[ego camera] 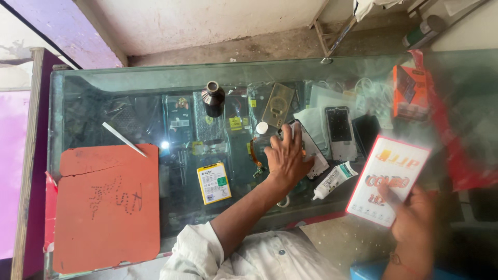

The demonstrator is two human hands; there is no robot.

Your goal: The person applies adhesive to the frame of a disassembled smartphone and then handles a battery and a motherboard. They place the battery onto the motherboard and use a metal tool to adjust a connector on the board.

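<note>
A glass counter (104,83) stands by a dusty concrete floor (270,46) (daylit), whitewashed wall (207,18) beyond.

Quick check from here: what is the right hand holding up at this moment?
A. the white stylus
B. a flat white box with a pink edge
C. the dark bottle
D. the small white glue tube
B: the right hand grips a flat white box with a pink edge above the counter, while the glue tube lies on the glass.

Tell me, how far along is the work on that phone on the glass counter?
Done, by the look of it: the opened phone lies on the glass counter, with a loose back panel, a battery and a glue tube laid out. In hand: the left hand presses on the phone, and the right hand holds a flat white packet. Left: the parts remain apart.
</note>
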